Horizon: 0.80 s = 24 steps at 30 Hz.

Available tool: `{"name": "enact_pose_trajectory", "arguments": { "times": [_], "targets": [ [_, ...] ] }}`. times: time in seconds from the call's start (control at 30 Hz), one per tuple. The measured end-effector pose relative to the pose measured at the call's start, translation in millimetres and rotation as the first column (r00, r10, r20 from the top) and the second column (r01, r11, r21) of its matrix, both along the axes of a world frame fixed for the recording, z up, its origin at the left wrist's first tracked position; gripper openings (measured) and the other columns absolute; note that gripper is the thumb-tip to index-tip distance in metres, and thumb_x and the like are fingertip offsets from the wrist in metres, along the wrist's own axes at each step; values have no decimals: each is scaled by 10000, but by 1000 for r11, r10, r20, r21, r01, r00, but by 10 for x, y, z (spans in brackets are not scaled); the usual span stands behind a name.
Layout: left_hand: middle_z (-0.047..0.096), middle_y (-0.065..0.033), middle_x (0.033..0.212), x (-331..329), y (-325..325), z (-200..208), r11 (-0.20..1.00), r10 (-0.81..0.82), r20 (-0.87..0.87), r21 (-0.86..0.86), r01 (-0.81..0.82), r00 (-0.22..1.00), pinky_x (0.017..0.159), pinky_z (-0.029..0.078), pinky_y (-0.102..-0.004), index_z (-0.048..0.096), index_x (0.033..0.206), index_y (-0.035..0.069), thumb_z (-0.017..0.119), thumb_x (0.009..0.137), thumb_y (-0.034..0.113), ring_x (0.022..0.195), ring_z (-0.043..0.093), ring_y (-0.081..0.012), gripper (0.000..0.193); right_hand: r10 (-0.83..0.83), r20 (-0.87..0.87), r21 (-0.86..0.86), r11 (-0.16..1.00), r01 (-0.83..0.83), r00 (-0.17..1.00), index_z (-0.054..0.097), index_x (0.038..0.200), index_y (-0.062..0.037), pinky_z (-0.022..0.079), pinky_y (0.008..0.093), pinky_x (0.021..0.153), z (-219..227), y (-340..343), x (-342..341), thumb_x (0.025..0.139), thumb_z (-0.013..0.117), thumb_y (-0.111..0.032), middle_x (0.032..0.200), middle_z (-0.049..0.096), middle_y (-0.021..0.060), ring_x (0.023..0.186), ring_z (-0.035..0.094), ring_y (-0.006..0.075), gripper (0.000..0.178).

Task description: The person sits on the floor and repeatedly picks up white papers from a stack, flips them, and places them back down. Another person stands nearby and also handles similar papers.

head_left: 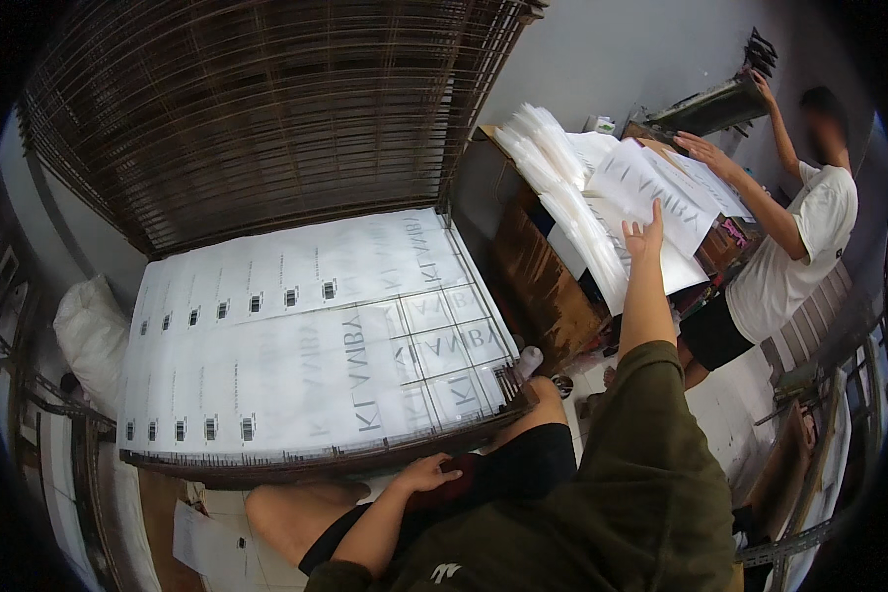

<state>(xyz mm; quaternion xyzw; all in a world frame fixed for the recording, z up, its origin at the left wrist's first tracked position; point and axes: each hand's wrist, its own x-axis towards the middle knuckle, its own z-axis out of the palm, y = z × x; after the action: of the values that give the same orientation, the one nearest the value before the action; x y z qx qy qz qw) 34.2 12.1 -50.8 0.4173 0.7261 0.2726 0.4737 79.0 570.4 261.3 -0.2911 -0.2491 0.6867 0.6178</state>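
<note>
My right arm stretches forward to the printing bench. My right hand [644,235] is at the lower edge of a translucent white plastic sheet [633,178] with grey lettering, fingers apart; I cannot make out a firm grip. The sheet is raised and slightly curved. A co-worker's hand [705,155] is spread close to its far side. My left hand [429,475] rests on my thigh, fingers loosely stretched, holding nothing. Left of me, a wire drying rack [454,321] carries overlapping printed white sheets [237,345] with small barcodes.
Raised wire shelves [266,109] lean above the rack. Stacks of white plastic sheets [562,187] lie on the wooden bench [543,286]. The co-worker [799,237] holds up a dark framed screen [710,107]. A white sack [91,335] stands at the far left.
</note>
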Motion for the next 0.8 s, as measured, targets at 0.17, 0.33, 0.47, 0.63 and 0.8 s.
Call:
{"name": "enact_pose_trajectory", "arguments": {
  "times": [0.17, 0.33, 0.47, 0.63, 0.8],
  "targets": [
    [626, -183, 1002, -31, 28, -77, 999, -37, -16, -7, 37, 999, 860, 467, -378, 482, 1270, 67, 579, 742, 664, 981, 599, -305, 803, -130, 104, 123, 985, 117, 986, 504, 1173, -60, 425, 482, 874, -2, -62, -185, 770, 665, -130, 1148, 531, 94, 1089, 481, 223, 440],
    [586, -197, 1138, 47, -4, -119, 1000, -16, -6, 7, 16, 1000, 930, 425, -405, 474, 1276, 72, 581, 755, 627, 1072, 551, -349, 768, -2, 266, 580, 799, -159, 964, 523, 1061, -7, 459, 327, 753, 622, -1430, -555, 774, 555, 43, 1019, 582, 85, 880, 572, 187, 293],
    [523, -209, 1246, 50, 2, 109, 997, -47, -48, -56, 45, 998, 965, 399, -406, 475, 1282, 74, 559, 768, 615, 1162, 497, -345, 751, 117, 317, 767, 553, -327, 941, 521, 1029, 28, 434, 262, 747, 1024, -2356, -763, 769, 539, 62, 971, 587, 87, 866, 567, 160, 263],
    [511, -217, 1260, 67, -2, -58, 1000, -11, -40, -15, 11, 999, 971, 396, -408, 449, 1312, 71, 573, 758, 613, 1168, 491, -350, 785, 494, 375, 714, 385, -584, 784, 518, 1073, 38, 432, 245, 744, 1340, -3047, -1098, 759, 519, 86, 976, 584, 94, 872, 561, 138, 317],
    [522, -206, 1251, 66, 26, -127, 1000, -2, -90, -5, 1, 996, 977, 391, -405, 458, 1305, 68, 578, 761, 602, 1175, 485, -346, 772, 480, 612, 651, 146, -745, 629, 559, 1084, 7, 428, 216, 742, 1552, -4159, -1214, 776, 527, 76, 994, 591, 90, 872, 548, 113, 317]
  ]
}}
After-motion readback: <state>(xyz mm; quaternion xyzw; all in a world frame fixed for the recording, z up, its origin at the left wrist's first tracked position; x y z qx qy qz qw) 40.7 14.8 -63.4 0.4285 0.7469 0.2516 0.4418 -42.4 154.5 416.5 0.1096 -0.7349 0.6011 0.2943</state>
